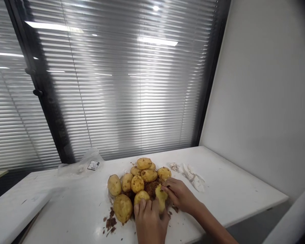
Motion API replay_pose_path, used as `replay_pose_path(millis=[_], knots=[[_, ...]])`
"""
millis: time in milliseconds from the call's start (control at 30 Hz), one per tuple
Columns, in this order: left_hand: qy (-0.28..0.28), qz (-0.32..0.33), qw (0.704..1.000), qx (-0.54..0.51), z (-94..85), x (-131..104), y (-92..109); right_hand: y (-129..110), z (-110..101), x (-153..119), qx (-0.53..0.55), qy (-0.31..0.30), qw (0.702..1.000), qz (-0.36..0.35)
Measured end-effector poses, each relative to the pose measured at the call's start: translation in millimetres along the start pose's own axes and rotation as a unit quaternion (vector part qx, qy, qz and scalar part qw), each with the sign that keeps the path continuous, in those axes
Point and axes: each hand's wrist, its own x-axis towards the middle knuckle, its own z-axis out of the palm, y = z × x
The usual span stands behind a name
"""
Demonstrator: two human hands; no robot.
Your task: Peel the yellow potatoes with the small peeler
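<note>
Several yellow potatoes (137, 184) with brown spots lie heaped on a white table. My left hand (149, 218) is bent over the near side of the heap, its fingers wrapped on the front potato (141, 196). To its right, my right hand (179, 195) pinches the upper right edge of a pale yellow, irregular piece (161, 197). The lower end of that piece comes down by my left thumb; whether the thumb touches it is unclear. Dark brown crumbs (151, 188) show between the potatoes.
A clear plastic bag with a label (93, 165) lies at the back left. Crumpled white tissue (193, 176) is right of the heap. Brown scraps (110, 222) litter the near left. A white flat object (20, 217) is at the left edge; blinds and a wall stand behind.
</note>
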Motion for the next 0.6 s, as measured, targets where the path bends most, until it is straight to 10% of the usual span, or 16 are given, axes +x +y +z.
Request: replay_pose_path(millis=[600], knots=[[0.015, -0.022, 0.999, -0.018, 1.2, -0.9, 4.7, -10.4, 14.1, 4.5, 0.048, 0.013, 0.998, 0.046]])
